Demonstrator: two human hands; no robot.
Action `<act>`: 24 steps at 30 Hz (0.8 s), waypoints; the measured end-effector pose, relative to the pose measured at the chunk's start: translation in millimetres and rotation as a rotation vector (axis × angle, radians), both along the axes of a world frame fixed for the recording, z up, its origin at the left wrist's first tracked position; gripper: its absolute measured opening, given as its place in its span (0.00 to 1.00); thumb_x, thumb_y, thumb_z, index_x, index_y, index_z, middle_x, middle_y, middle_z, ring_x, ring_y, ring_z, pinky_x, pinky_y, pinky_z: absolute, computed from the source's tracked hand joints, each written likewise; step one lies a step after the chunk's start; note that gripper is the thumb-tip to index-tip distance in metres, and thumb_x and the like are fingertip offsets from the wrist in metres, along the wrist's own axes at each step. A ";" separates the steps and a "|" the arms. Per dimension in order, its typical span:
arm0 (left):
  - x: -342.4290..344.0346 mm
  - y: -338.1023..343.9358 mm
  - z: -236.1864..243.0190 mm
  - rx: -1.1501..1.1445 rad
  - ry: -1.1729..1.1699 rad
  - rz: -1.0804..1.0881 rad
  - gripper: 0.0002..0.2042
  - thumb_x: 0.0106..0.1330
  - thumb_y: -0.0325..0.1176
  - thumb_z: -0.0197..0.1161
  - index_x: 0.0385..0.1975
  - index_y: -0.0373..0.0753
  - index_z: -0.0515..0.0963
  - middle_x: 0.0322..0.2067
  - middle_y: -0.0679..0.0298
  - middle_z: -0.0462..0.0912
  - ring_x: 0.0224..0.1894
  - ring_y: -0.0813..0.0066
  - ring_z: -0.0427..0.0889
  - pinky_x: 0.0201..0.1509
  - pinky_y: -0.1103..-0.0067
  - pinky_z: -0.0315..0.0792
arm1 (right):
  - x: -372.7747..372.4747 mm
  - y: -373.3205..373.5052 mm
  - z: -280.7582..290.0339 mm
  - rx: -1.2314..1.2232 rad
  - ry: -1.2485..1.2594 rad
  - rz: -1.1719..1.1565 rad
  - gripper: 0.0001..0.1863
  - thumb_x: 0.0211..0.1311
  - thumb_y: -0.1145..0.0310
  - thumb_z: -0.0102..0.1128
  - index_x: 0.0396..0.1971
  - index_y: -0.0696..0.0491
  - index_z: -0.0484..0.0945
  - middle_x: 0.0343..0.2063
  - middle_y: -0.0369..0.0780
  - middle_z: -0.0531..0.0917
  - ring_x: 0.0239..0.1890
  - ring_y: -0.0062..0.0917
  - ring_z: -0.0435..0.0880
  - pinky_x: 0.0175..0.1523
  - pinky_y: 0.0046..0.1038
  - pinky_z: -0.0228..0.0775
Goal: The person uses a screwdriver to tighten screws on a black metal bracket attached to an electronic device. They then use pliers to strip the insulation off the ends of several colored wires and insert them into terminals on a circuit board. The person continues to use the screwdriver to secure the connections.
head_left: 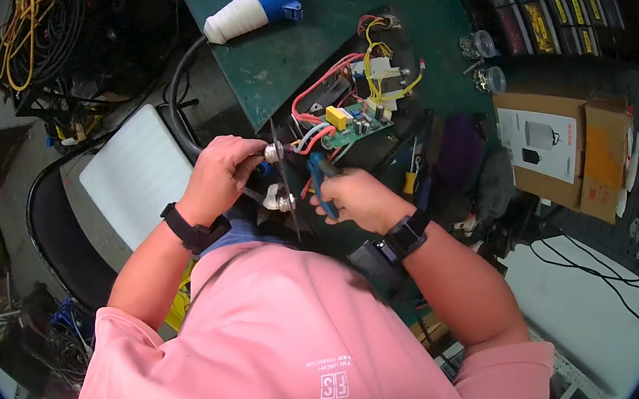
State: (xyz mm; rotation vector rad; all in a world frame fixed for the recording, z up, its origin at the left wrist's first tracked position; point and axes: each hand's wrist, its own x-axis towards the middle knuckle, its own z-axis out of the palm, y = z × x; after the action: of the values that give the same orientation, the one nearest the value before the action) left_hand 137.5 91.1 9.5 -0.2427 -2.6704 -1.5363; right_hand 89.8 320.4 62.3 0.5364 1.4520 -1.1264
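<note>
Two hands meet over the edge of a green bench [272, 72], both busy at a thin dark panel [282, 186] held on edge between them. The left hand [218, 170] is curled tight around a silvery round fitting [273, 151] that sticks through the panel near its top; a second similar fitting [279, 201] sits lower on the same panel. The right hand [360, 198] is closed on the blue handles of a pair of pliers [316, 179], whose nose points toward the upper fitting, though I cannot tell whether the tip is actually gripping it.

Red, white and yellow wires [322, 87] run from the panel back to a green circuit board [358, 124] lying in an opened black case just behind. A blue and white plug [252, 9] on a thick black cable [181, 100] lies further up the bench, and a cardboard box [560, 150] stands off to the right.

The main risk, as I judge it, is the pliers slipping off the fitting and nipping the left fingers or the wires just beside the nose. Twisting the panel too far could also strain the wires where they join the board, since they look fairly taut
</note>
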 end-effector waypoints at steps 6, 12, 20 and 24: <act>-1.5 0.2 -1.8 0.017 0.027 0.017 0.06 0.56 0.24 0.63 0.34 0.35 0.78 0.25 0.57 0.79 0.31 0.57 0.77 0.38 0.69 0.70 | 5.8 -14.2 6.2 0.076 0.029 -0.137 0.10 0.52 0.66 0.57 0.28 0.58 0.76 0.25 0.38 0.77 0.25 0.24 0.76 0.28 0.26 0.69; -2.1 1.1 0.1 0.004 0.025 0.015 0.07 0.55 0.24 0.63 0.34 0.35 0.79 0.26 0.56 0.80 0.31 0.56 0.77 0.39 0.69 0.70 | 18.4 -16.9 -11.0 0.147 0.144 -0.095 0.12 0.55 0.61 0.59 0.27 0.56 0.77 0.22 0.37 0.76 0.20 0.21 0.74 0.21 0.25 0.64; 1.4 4.4 4.2 0.007 0.057 0.003 0.07 0.55 0.23 0.62 0.34 0.34 0.79 0.26 0.55 0.80 0.31 0.56 0.78 0.39 0.68 0.70 | 26.3 -12.6 -28.9 0.276 0.511 0.198 0.15 0.56 0.59 0.60 0.28 0.58 0.78 0.21 0.41 0.78 0.21 0.30 0.77 0.24 0.29 0.67; 3.1 0.9 -8.3 0.011 0.023 -0.001 0.07 0.55 0.24 0.62 0.34 0.34 0.79 0.27 0.55 0.80 0.32 0.56 0.78 0.39 0.69 0.71 | 21.7 -30.5 1.7 0.553 0.737 0.453 0.19 0.56 0.57 0.58 0.26 0.61 0.80 0.28 0.54 0.81 0.35 0.48 0.82 0.42 0.43 0.74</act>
State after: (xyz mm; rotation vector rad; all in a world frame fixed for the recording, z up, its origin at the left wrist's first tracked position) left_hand 140.6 92.0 1.2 -0.2590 -2.6436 -1.5385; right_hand 111.6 289.9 64.0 0.1254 2.4105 -0.5520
